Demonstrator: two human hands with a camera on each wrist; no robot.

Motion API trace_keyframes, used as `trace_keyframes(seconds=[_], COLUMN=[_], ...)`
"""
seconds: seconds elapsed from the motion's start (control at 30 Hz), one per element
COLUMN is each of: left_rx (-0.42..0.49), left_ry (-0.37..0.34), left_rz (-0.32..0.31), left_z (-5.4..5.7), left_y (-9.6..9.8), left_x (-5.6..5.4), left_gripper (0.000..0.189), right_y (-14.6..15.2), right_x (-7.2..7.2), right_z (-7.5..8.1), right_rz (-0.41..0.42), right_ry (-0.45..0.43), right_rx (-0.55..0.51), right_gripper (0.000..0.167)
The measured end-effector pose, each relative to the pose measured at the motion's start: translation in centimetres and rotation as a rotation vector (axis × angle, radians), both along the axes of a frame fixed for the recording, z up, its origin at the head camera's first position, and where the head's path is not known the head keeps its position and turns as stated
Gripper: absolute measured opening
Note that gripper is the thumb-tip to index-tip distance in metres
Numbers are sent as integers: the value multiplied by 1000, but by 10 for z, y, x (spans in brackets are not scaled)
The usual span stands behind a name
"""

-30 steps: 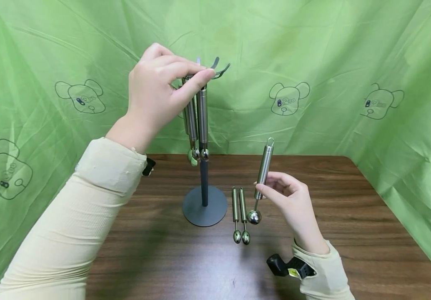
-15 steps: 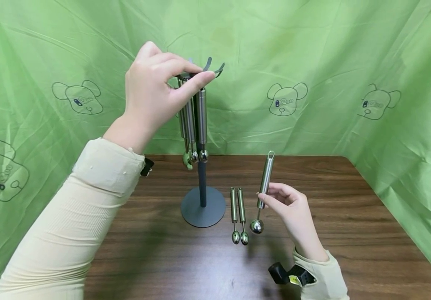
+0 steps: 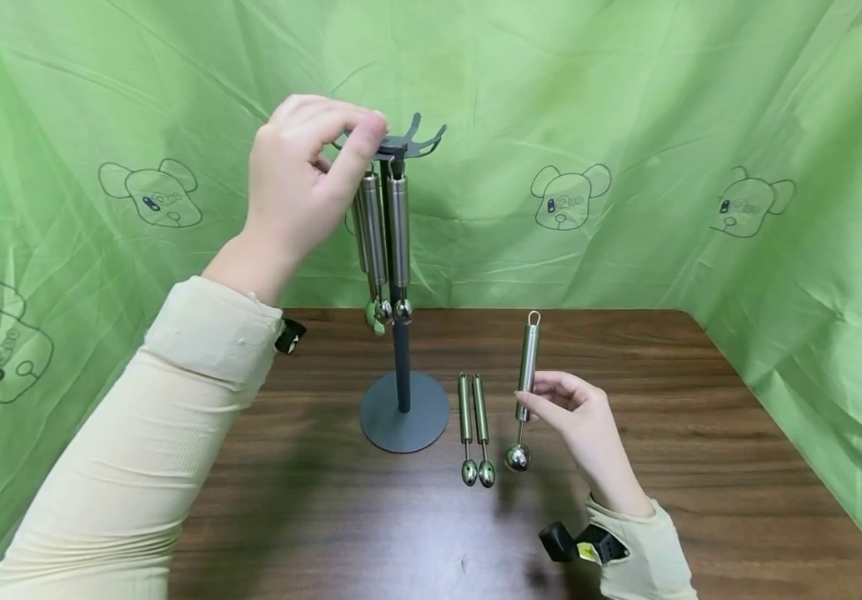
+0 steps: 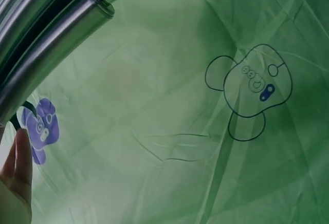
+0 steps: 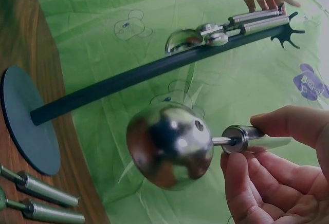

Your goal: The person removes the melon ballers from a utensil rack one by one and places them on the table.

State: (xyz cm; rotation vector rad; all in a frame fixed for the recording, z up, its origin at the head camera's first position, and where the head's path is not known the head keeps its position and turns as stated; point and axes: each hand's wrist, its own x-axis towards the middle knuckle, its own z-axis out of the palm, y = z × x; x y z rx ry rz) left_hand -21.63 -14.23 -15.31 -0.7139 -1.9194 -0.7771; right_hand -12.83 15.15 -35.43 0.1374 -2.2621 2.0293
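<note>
My right hand point(image 3: 577, 425) pinches a steel melon baller point(image 3: 528, 358) low on its handle, between thumb and fingers. Its loop points up and its round scoop point(image 5: 169, 147), with a small hole, hangs down over the table. My left hand point(image 3: 296, 179) is up at the hooked top point(image 3: 393, 147) of a dark grey stand, its thumb tip beside the hooks. In the right wrist view its fingers point(image 5: 259, 3) extend loosely near the handle tops. Several melon ballers point(image 3: 398, 233) hang from the hooks, scoops down, partly hidden by that hand.
The stand's round base point(image 3: 404, 429) rests on a brown wood-grain table point(image 3: 701, 433). Two smaller steel scoops point(image 3: 481, 408) lie side by side between the base and my right hand. Green cloth point(image 3: 626, 83) with bear drawings encloses the back and sides.
My right hand has come down with the melon baller, which now stands more upright. My left thumb has drawn back from the stand's top toward the left, uncovering the hooks' centre.
</note>
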Motion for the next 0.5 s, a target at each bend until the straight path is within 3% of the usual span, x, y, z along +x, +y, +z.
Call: trace_keyframes(seconds=[0.2,0.5], left_rx=[-24,-83], left_ry=[37,75], left_rz=[-144,-166], left_z=[-5,-7], left_y=[-6,-9], left_x=[-8,-10], left_gripper=[35,35], right_y=[5,8], right_x=[-5,-14], right_z=[-8,-16], right_rz=[36,47], right_ry=[-20,-77], right_rx=[29,80], right_gripper=[31,32])
